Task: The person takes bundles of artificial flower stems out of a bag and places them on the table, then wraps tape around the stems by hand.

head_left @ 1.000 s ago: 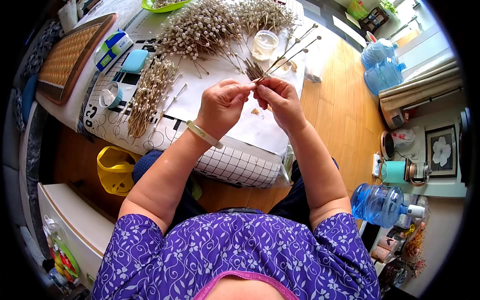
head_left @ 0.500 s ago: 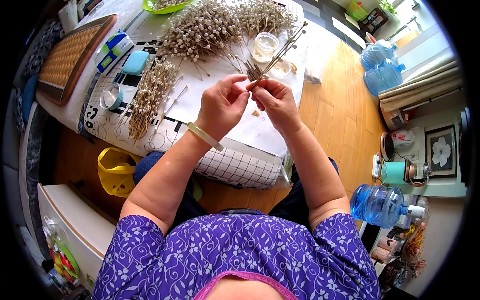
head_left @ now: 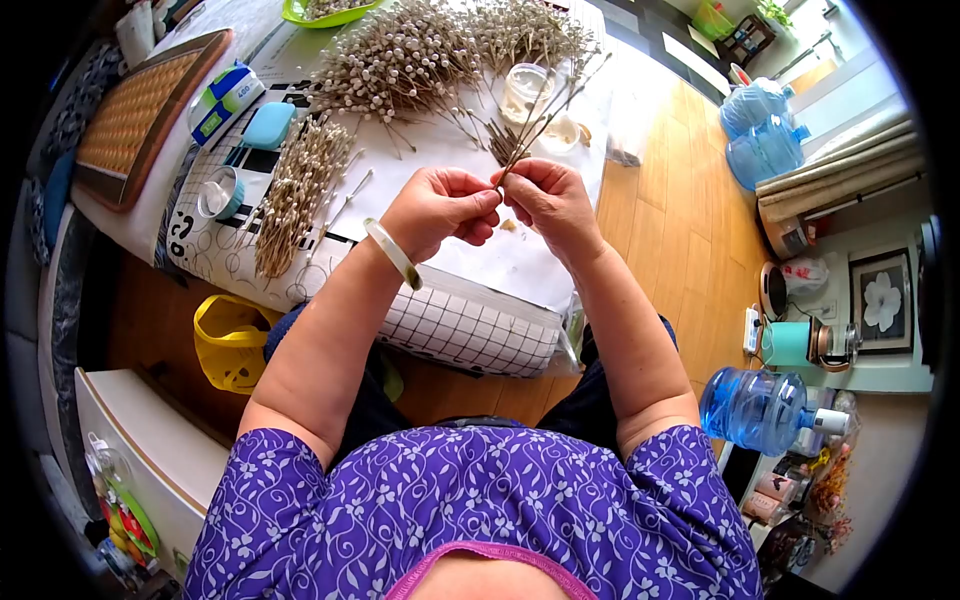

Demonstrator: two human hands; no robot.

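Observation:
A few thin brown dried flower stems (head_left: 545,120) slant up and away from my fingertips over the white-covered table. My right hand (head_left: 550,205) pinches them near their lower end. Thumb and fingers pressed together, my left hand (head_left: 445,208) meets the same lower end; a pale bangle (head_left: 392,254) circles that wrist. Just beyond my fingers lies a cluster of short brown stem pieces (head_left: 502,145), partly behind the held stems. A clear tub (head_left: 527,92) and a small round dish (head_left: 560,133) stand past the right hand.
Large heaps of dried white-budded stems (head_left: 400,65) cover the table's far side. Another bundle (head_left: 295,200) lies to the left, near an open teal-rimmed jar (head_left: 222,193), a blue case (head_left: 270,126) and a tissue pack (head_left: 226,103). A yellow bag (head_left: 232,345) is below the table edge.
My left hand has turned and dropped slightly, its fingers now curled lower. The held stems have shifted a little and still point away to the upper right.

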